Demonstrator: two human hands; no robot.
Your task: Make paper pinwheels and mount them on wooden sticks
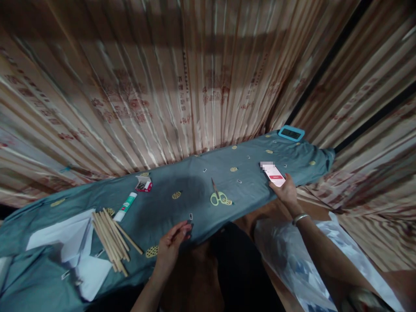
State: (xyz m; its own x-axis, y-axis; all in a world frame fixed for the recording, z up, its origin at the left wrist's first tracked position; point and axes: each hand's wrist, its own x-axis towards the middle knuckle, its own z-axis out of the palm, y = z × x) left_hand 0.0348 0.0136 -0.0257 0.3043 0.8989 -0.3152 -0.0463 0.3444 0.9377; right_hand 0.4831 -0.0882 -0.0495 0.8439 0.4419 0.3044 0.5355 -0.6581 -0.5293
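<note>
My right hand (286,190) grips the near end of a smartphone (273,174), its screen lit with a red button. The phone's far end points away from me, over the cloth. My left hand (171,242) is by the near edge of the cloth-covered surface, fingers loosely bent with nothing visible in them. Between the two hands lies a pair of scissors (218,197) with pale green handles, blades pointing away. Left of my left hand is a loose bundle of thin wooden sticks (112,242), partly over white paper (69,234).
A white-and-green tube (126,207) and an open small red box (144,184) of tiny items lie on the grey-green cloth (191,173). A blue-framed device (291,133) stands at the far right. Curtains (162,86) enclose the back. A plastic bag (286,247) lies below, right.
</note>
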